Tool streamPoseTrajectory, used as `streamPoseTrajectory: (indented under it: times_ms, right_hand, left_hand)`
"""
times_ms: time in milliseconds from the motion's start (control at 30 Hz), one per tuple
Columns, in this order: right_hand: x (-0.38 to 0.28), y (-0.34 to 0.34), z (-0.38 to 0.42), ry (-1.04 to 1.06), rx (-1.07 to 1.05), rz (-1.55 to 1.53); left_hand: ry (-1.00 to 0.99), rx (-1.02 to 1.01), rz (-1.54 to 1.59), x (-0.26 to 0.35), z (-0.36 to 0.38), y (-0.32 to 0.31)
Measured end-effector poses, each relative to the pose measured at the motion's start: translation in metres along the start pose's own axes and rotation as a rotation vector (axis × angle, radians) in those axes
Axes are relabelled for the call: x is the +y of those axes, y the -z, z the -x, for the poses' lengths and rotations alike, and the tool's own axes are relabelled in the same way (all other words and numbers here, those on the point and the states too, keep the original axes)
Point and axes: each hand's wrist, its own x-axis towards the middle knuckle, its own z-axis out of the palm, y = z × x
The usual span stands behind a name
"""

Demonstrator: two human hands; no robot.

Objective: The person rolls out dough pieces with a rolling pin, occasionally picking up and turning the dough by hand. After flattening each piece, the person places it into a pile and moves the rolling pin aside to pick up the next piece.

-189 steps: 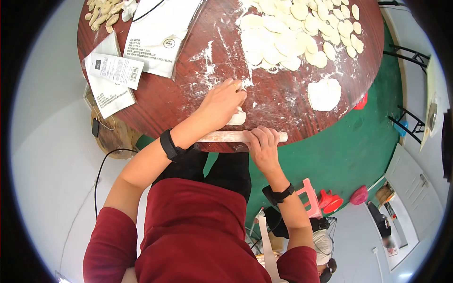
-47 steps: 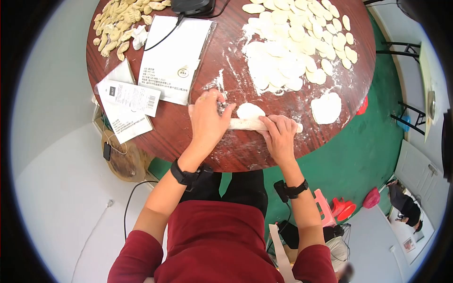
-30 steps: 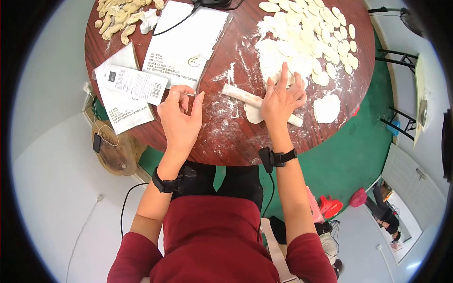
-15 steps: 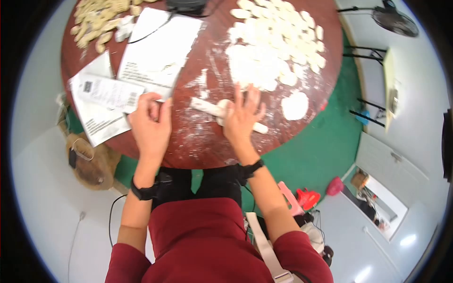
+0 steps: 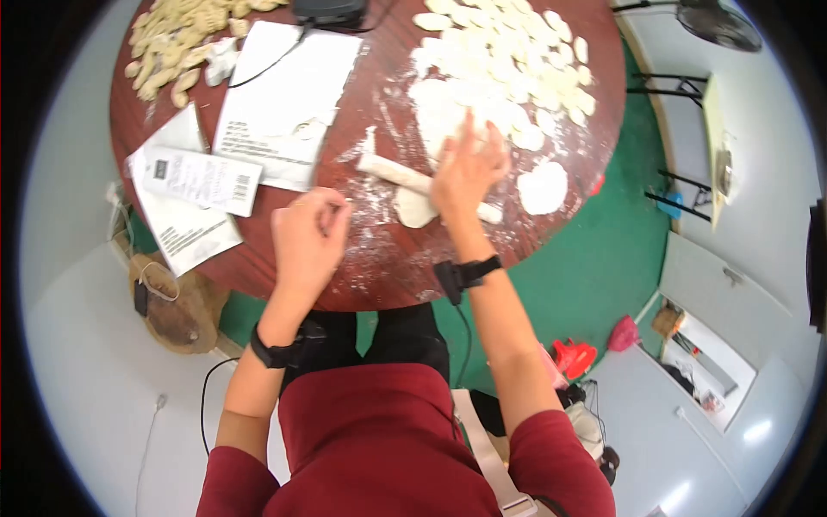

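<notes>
My right hand (image 5: 468, 168) lies flat, fingers spread, on a wooden rolling pin (image 5: 392, 171) that runs across a round piece of dough (image 5: 413, 208) on the floured red table (image 5: 258, 263). My left hand (image 5: 307, 241) hovers over the table to the left of the dough, fingers curled loosely, and I cannot see anything in it. Both wrists wear black bands.
Several flat dough rounds (image 5: 508, 60) cover the far right of the table, with a larger dough lump (image 5: 543, 187) near the right edge. White packets (image 5: 284, 95) and labelled bags (image 5: 194, 181) lie at left, folded dumplings (image 5: 177, 39) at far left. Green floor lies below.
My right hand has pushed the rolling pin farther from me over the dough. My left hand has drawn back from the packets toward the table's near edge.
</notes>
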Motion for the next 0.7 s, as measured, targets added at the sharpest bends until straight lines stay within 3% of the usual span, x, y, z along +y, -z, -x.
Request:
streamPoseTrajectory:
  times_ms: [133,233,300,333,467,700]
  right_hand:
    - [0.023,0.006,0.004,0.024,0.154,-0.194]
    - [0.025,0.042,0.024,0.099,-0.005,-0.246]
    - [0.023,0.060,0.033,0.361,-0.154,-0.187]
    - [0.028,0.055,0.035,0.369,-0.159,-0.192]
    - [0.046,0.043,0.038,0.365,-0.219,-0.181]
    - [0.069,0.050,0.023,0.147,-0.202,-0.332]
  left_hand:
    - [-0.029,-0.105,-0.068,-0.010,0.011,-0.023]
    - [-0.094,-0.088,-0.083,-0.020,0.017,-0.049]
    - [-0.074,-0.084,-0.078,-0.016,0.015,-0.059]
    - [-0.062,-0.091,-0.062,-0.013,0.013,-0.065]
    - [-0.008,-0.093,-0.032,-0.010,0.003,-0.087]
    - [-0.012,-0.054,-0.142,0.006,-0.011,-0.114]
